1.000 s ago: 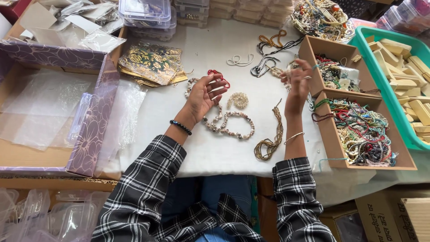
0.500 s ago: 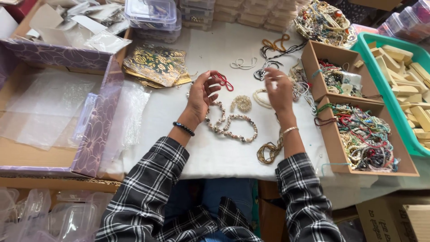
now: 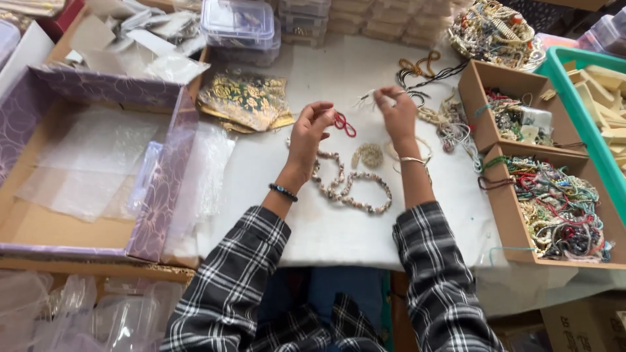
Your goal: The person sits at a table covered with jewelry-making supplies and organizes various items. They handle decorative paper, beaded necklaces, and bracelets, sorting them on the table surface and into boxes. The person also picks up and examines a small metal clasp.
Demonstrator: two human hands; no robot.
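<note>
Head view, and we're right over the action: one red cord loop (image 3: pixel 343 124) dangles from the left hand (image 3: pixel 308 133), pinched at the fingertips, its long axis tilting from far-left to near-right above the white desk (image 3: pixel 339 228). The right hand (image 3: pixel 396 114) is closed too, fingers nipped on one pale thread (image 3: pixel 366 98) that points left toward the other hand. Both hands hover mid-desk, near each other but apart. Just near of them lies one shell necklace (image 3: pixel 352 189), curled in loops, with one small beaded disc (image 3: pixel 369 155) beside it. Out right, two brown cardboard trays (image 3: pixel 515 228) brim with tangled beads, and one green tray (image 3: pixel 561 72) sits beyond. Far left, one purple patterned box (image 3: pixel 163 189) holds clear sheets.
</note>
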